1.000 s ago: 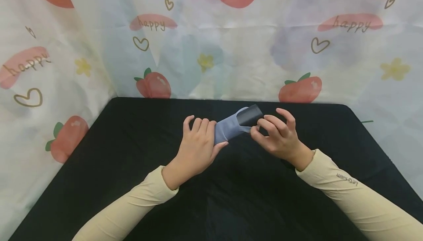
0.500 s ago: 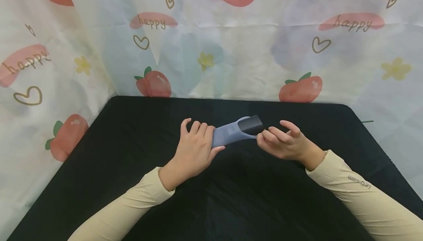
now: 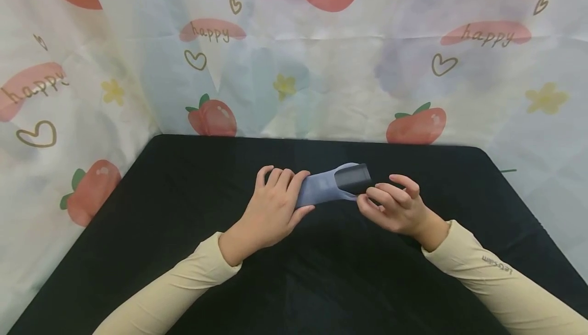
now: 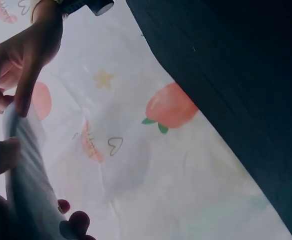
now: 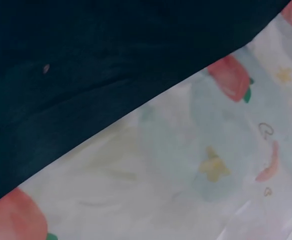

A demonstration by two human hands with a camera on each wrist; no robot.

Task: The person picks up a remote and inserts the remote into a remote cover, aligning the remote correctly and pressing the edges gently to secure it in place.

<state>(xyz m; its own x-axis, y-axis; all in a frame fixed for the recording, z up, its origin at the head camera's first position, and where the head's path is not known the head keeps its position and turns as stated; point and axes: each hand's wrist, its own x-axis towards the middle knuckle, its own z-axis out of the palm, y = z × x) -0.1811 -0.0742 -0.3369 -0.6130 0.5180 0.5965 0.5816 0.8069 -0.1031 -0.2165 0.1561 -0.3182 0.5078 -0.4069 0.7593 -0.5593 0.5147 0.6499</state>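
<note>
A soft blue-grey sleeve (image 3: 319, 188) is held above the black table in the head view. From its wide mouth, at the right end, sticks out a black, flat-sided object (image 3: 353, 178); its kind cannot be told. My left hand (image 3: 272, 206) grips the sleeve's left end, thumb below and fingers above. At the mouth's lower edge, my right hand (image 3: 398, 208) pinches the sleeve rim between thumb and fingers, close to the black object. The left wrist view shows the sleeve (image 4: 31, 175) edge-on, with the right hand (image 4: 28, 52) at its far end. Neither hand appears in the right wrist view.
A black cloth covers the table (image 3: 321, 284). Behind and to the left hangs a pale curtain (image 3: 331, 85) printed with strawberries, hearts and flowers. The table's far edge runs along the curtain's foot.
Both hands have brought the sleeve's mouth end lower, so it lies nearer level. My right hand has moved down and slightly right. The left index finger has shifted along the sleeve's upper edge.
</note>
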